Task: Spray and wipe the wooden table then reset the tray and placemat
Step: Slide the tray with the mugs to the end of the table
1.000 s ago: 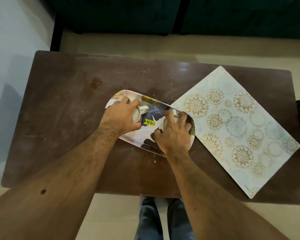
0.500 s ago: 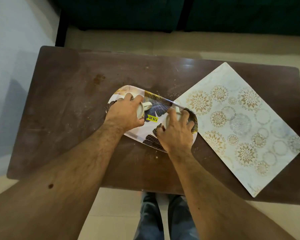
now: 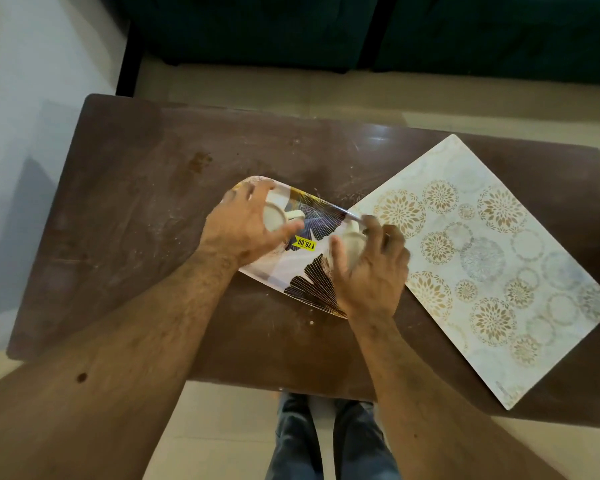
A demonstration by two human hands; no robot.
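A patterned oval tray (image 3: 291,268) with a yellow price sticker lies in the middle of the dusty brown wooden table (image 3: 136,237). Two small white cups stand on the tray. My left hand (image 3: 243,226) grips the left cup (image 3: 276,216) from above, fingers curled round its rim. My right hand (image 3: 371,268) grips the right cup (image 3: 352,245) the same way. A pale placemat (image 3: 492,258) with gold floral circles lies askew on the table's right half, one corner touching the tray.
Crumbs and smears cover the table top, with a darker stain (image 3: 198,162) at the back left. A dark green sofa (image 3: 326,26) stands beyond the table. My legs in jeans (image 3: 326,441) show below the near edge.
Both hands have spread slightly apart on the cups and look blurred with motion. The view has shifted a little; the tray and placemat stay where they were.
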